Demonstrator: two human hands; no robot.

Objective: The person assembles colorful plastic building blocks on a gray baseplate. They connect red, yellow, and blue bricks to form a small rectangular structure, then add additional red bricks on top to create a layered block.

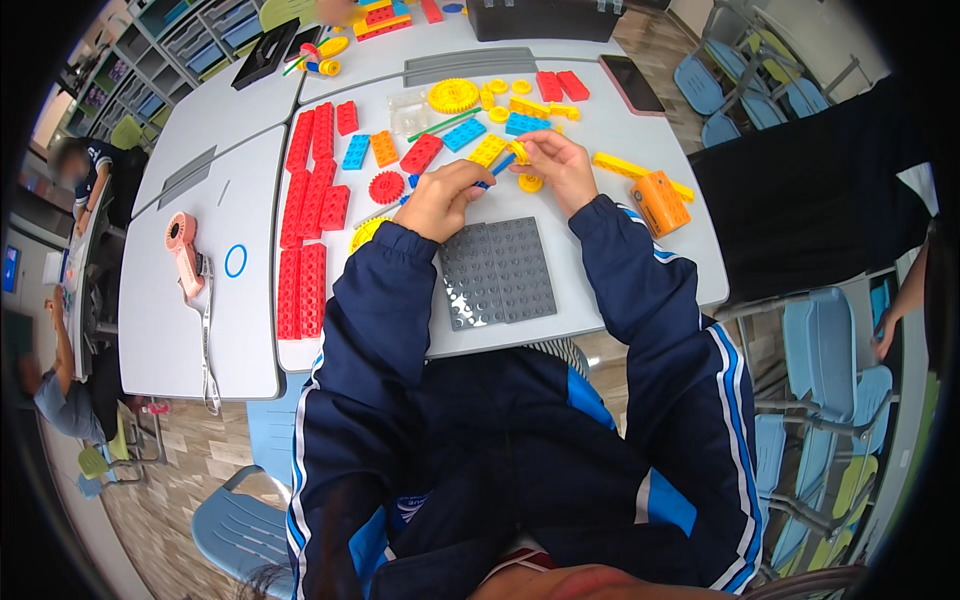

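Note:
My left hand (445, 198) pinches one end of a thin blue rod (503, 164) over the table. My right hand (562, 172) is closed on a small yellow round piece (518, 152) at the rod's other end. The fingers partly hide how far the rod goes into it. Just below both hands lies a dark grey studded baseplate (515, 270) near the table's front edge. Beyond the hands rest a yellow brick (488, 150) and a blue brick (527, 123). A red gear (386, 187) is left of my left hand.
Red bricks (312, 285) line the left side of the table. An orange box (660, 203) and a long yellow beam (625, 167) lie at right. A large yellow gear (454, 96), a phone (632, 84) and a black case (543, 20) are farther back. A pink handheld fan (184, 255) lies at left.

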